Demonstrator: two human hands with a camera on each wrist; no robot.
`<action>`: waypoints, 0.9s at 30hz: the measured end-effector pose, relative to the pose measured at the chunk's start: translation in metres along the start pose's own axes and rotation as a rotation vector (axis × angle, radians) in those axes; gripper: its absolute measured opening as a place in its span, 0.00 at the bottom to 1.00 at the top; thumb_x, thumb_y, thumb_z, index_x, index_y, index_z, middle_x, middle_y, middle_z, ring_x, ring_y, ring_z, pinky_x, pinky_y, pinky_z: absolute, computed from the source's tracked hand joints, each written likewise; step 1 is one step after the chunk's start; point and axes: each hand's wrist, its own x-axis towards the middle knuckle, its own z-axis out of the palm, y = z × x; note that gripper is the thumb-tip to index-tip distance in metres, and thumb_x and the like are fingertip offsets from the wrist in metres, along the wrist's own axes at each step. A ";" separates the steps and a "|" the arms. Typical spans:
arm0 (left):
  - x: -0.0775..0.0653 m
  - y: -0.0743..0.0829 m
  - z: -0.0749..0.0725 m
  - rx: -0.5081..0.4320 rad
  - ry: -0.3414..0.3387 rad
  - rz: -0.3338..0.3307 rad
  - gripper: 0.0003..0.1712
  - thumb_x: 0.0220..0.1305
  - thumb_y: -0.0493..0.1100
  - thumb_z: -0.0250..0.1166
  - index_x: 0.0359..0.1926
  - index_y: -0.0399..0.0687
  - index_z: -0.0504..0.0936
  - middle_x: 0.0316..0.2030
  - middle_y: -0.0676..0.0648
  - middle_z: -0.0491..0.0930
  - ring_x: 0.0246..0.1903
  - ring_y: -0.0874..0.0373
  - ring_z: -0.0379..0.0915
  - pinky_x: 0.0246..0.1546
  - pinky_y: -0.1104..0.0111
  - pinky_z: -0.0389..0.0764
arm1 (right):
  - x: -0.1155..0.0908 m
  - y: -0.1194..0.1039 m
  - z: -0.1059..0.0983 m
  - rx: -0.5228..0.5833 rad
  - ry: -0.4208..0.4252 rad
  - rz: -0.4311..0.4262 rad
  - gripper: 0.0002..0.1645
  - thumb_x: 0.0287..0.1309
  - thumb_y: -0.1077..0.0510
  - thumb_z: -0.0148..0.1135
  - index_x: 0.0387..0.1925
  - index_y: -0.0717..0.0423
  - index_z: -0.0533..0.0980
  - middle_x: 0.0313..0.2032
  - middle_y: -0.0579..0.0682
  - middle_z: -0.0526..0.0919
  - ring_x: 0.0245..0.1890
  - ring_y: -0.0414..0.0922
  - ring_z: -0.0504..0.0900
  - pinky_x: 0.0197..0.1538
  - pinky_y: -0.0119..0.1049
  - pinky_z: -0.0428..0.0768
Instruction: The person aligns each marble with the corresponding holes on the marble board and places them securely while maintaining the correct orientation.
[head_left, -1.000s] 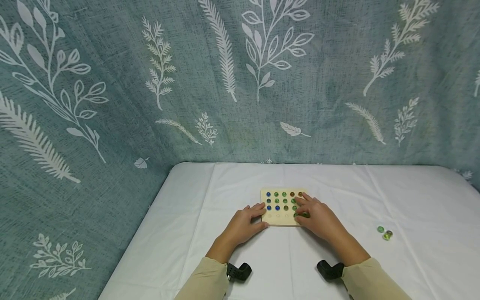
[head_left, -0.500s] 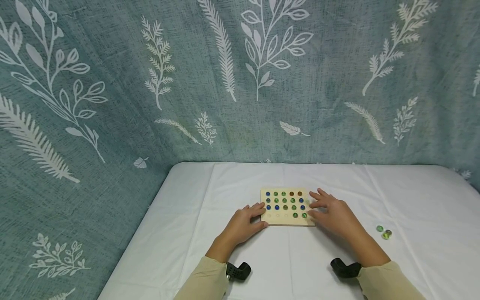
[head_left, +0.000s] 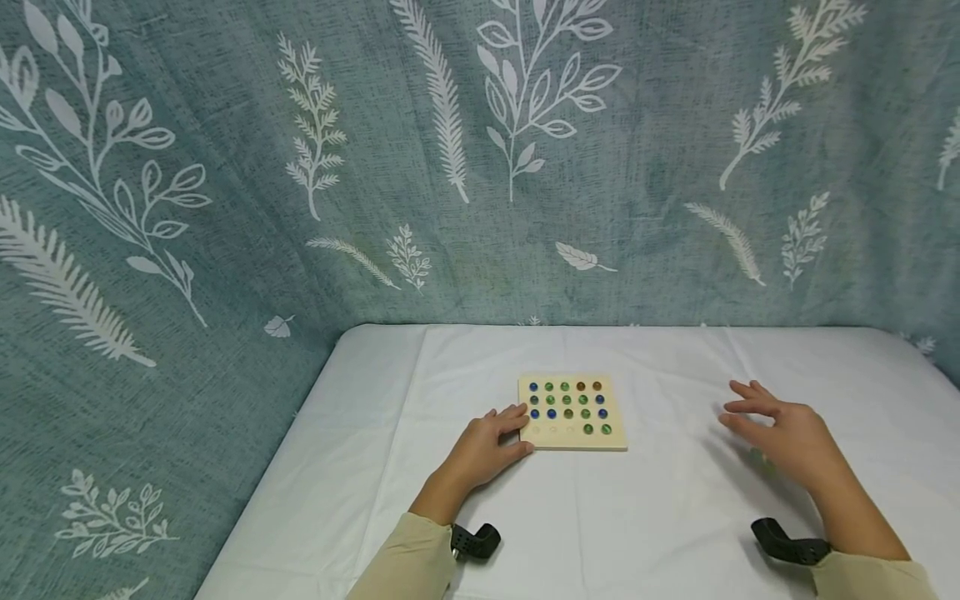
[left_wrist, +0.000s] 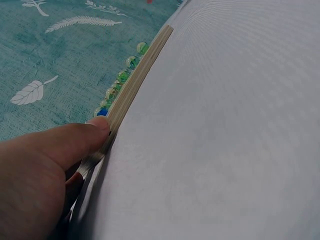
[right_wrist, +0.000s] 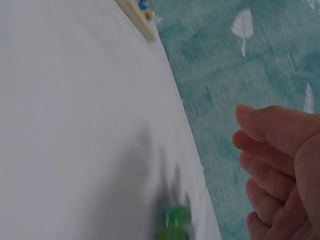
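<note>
A pale wooden board [head_left: 558, 442] lies on the table, bearing rows of glass marbles [head_left: 566, 400] in blue, green and amber. In its front row, two green marbles [head_left: 597, 429] sit at the right; three bare hollows show at the left. My left hand [head_left: 487, 450] holds the board's front left corner, its thumb [left_wrist: 92, 132] against the front edge and its fingers along the left side. Away to the right, my right hand [head_left: 787, 429] hovers with loosely bent fingers and nothing between them. Below it lie loose green marbles [right_wrist: 176, 217], mostly hidden by the hand in the head view.
A white cloth [head_left: 660, 492] covers the table. Behind the table and along its left side hangs a teal curtain [head_left: 637, 167] with white leaf prints. Black wrist cameras sit on both wrists, the right one [head_left: 787, 546] low over the cloth.
My right hand has left the board and moved right, coming over the loose marbles. Two marbles on the board's right side are uncovered. My left hand stays at the board's corner.
</note>
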 end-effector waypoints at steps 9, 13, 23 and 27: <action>0.001 0.000 0.000 -0.001 0.003 0.001 0.30 0.63 0.53 0.68 0.64 0.52 0.77 0.68 0.58 0.68 0.71 0.53 0.62 0.74 0.56 0.62 | -0.010 0.039 -0.013 -0.022 -0.028 0.148 0.45 0.65 0.31 0.52 0.61 0.67 0.73 0.72 0.69 0.53 0.69 0.76 0.50 0.60 0.77 0.56; 0.000 0.002 0.000 -0.007 -0.001 -0.012 0.30 0.63 0.54 0.68 0.64 0.52 0.77 0.68 0.58 0.68 0.71 0.50 0.61 0.74 0.55 0.61 | -0.010 0.046 -0.012 0.036 -0.076 0.200 0.48 0.62 0.28 0.54 0.61 0.68 0.74 0.73 0.65 0.51 0.72 0.73 0.46 0.63 0.76 0.55; -0.002 0.002 0.001 0.000 0.003 -0.031 0.30 0.63 0.54 0.68 0.65 0.54 0.77 0.68 0.60 0.68 0.71 0.48 0.60 0.74 0.55 0.61 | -0.011 0.053 -0.003 0.089 -0.094 0.245 0.53 0.53 0.25 0.61 0.58 0.68 0.76 0.73 0.64 0.52 0.73 0.71 0.46 0.65 0.74 0.54; -0.001 0.001 0.001 -0.001 0.006 -0.031 0.30 0.63 0.54 0.68 0.65 0.54 0.77 0.68 0.60 0.68 0.71 0.48 0.60 0.74 0.55 0.62 | -0.012 0.054 0.001 0.102 -0.078 0.231 0.49 0.50 0.25 0.64 0.50 0.67 0.81 0.72 0.63 0.54 0.73 0.70 0.46 0.67 0.73 0.53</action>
